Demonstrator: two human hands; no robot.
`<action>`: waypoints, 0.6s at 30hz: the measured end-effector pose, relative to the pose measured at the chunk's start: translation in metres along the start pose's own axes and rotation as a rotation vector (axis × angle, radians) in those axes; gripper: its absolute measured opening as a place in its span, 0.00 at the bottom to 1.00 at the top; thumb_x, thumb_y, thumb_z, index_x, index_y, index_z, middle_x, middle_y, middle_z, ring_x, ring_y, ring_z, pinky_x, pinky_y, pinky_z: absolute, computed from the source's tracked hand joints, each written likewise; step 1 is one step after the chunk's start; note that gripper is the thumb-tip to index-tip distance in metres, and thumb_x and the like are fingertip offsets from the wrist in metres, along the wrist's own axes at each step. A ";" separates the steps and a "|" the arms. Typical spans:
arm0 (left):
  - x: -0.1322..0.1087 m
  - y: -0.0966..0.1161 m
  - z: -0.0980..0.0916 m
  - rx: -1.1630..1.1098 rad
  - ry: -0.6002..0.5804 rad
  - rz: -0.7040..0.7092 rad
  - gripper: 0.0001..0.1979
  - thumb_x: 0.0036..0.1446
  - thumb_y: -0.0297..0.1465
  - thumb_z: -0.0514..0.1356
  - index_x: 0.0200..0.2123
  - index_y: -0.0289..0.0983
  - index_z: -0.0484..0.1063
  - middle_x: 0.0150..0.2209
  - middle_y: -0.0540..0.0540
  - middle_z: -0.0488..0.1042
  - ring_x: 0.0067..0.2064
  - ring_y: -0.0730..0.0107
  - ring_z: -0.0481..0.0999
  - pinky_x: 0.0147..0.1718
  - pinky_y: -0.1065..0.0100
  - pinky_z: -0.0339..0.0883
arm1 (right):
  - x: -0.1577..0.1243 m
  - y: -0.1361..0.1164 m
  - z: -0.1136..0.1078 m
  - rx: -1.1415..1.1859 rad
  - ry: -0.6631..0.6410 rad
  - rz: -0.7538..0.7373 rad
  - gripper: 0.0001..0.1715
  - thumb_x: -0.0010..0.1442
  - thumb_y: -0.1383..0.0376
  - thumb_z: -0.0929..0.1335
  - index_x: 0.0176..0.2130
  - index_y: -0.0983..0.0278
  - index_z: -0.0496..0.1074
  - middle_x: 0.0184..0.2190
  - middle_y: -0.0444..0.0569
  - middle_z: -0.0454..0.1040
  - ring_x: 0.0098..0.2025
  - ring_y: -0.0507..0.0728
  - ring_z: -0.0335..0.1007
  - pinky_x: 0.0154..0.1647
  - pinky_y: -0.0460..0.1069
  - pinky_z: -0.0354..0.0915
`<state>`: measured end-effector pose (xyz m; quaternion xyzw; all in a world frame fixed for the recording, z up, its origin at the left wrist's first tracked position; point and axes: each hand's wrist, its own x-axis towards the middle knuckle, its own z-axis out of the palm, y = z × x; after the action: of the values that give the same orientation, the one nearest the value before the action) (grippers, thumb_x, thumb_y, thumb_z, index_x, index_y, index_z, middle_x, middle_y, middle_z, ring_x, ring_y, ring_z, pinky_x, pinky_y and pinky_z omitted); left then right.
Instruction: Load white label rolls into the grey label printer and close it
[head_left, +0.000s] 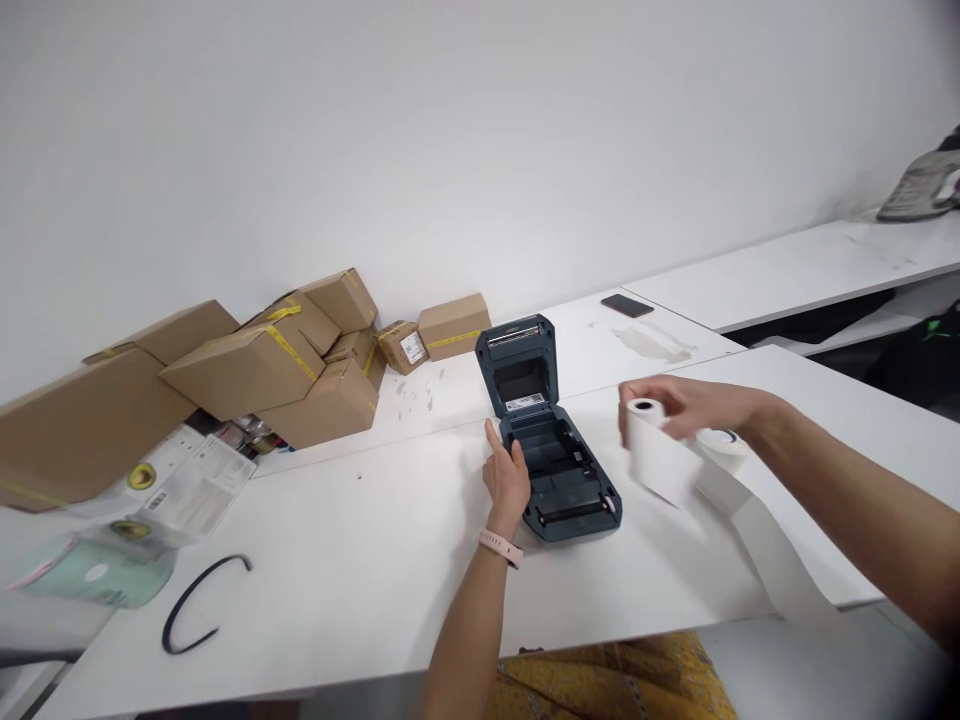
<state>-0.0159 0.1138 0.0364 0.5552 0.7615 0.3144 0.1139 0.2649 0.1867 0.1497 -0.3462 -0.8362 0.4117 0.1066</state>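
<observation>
A dark label printer (562, 470) lies on the white table with its lid (519, 365) raised and its inner bay exposed. My left hand (506, 480), a pink band at the wrist, grips the printer's left side, the thumb over the rim. To the right of the printer, my right hand (679, 400) is closed around a white paper roll (645, 425) with a dark core hole. A long loose strip (765, 550) of paper trails from it towards the table's front edge. Another white roll (721, 445) stands behind the strip, partly hidden.
Several cardboard boxes (247, 365) are piled at the left against the wall. A black curved band (176, 610) and a mint-green package (105, 575) lie at the front left. At the back is a phone (628, 305); a grey bag-like item (919, 188) sits far right.
</observation>
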 end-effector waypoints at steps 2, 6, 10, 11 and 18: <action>0.001 0.000 0.000 -0.003 -0.003 -0.014 0.31 0.68 0.38 0.43 0.69 0.34 0.39 0.32 0.42 0.78 0.38 0.54 0.78 0.42 0.59 0.64 | -0.012 -0.036 0.004 0.216 -0.291 -0.159 0.36 0.40 0.37 0.73 0.36 0.62 0.73 0.32 0.51 0.77 0.35 0.59 0.74 0.37 0.52 0.67; 0.003 -0.002 -0.003 -0.016 -0.023 -0.018 0.32 0.67 0.39 0.44 0.69 0.34 0.40 0.38 0.39 0.79 0.43 0.51 0.78 0.45 0.57 0.63 | 0.022 -0.070 0.037 0.017 -0.528 -0.298 0.31 0.49 0.45 0.73 0.44 0.64 0.75 0.38 0.49 0.78 0.38 0.56 0.73 0.39 0.48 0.65; 0.005 -0.007 -0.007 -0.079 -0.050 0.008 0.34 0.66 0.39 0.47 0.69 0.33 0.40 0.42 0.39 0.80 0.47 0.53 0.77 0.47 0.59 0.63 | 0.089 -0.047 0.073 -0.490 -0.181 -0.281 0.14 0.53 0.58 0.72 0.39 0.62 0.76 0.34 0.45 0.78 0.35 0.55 0.72 0.36 0.47 0.59; 0.005 -0.009 -0.007 -0.090 -0.048 0.015 0.34 0.65 0.39 0.48 0.69 0.33 0.41 0.42 0.39 0.80 0.47 0.53 0.77 0.47 0.59 0.63 | 0.103 -0.037 0.079 -0.578 -0.153 -0.264 0.13 0.51 0.60 0.72 0.38 0.61 0.77 0.34 0.45 0.79 0.36 0.56 0.72 0.37 0.47 0.58; 0.006 -0.012 -0.005 -0.069 -0.030 0.019 0.34 0.65 0.41 0.48 0.69 0.33 0.42 0.40 0.40 0.80 0.46 0.54 0.78 0.47 0.58 0.64 | 0.143 0.001 0.101 -0.855 -0.072 -0.135 0.07 0.52 0.64 0.70 0.33 0.61 0.79 0.33 0.49 0.81 0.39 0.60 0.74 0.49 0.54 0.52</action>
<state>-0.0303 0.1152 0.0341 0.5628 0.7431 0.3332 0.1413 0.1128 0.2202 0.0690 -0.2892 -0.9555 0.0323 -0.0491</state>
